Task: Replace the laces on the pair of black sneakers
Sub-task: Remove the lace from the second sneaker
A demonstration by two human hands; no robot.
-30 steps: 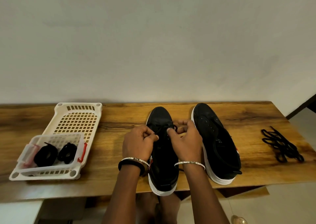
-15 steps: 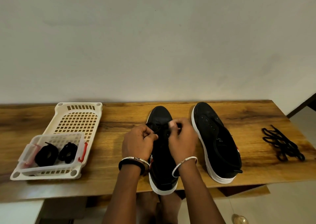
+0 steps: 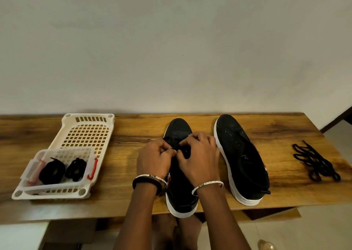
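Observation:
Two black sneakers with white soles stand on the wooden table. Both of my hands are over the lace area of the left sneaker (image 3: 179, 127). My left hand (image 3: 154, 159) pinches a black lace (image 3: 176, 146) at its fingertips. My right hand (image 3: 200, 158) curls over the eyelets and holds the same lace beside it. The right sneaker (image 3: 242, 158) has bare eyelets and no lace. A loose pile of black laces (image 3: 314, 163) lies at the table's right end.
A white slotted basket (image 3: 85, 133) sits on the left of the table (image 3: 133, 135). In it stands a clear box (image 3: 57, 165) with two coiled black laces (image 3: 52, 171). The left sneaker's heel overhangs the table's front edge. A wall rises behind the table.
My right hand has moved left from the gap between the sneakers onto the left sneaker's eyelets, meeting my left hand. The left hand has barely moved.

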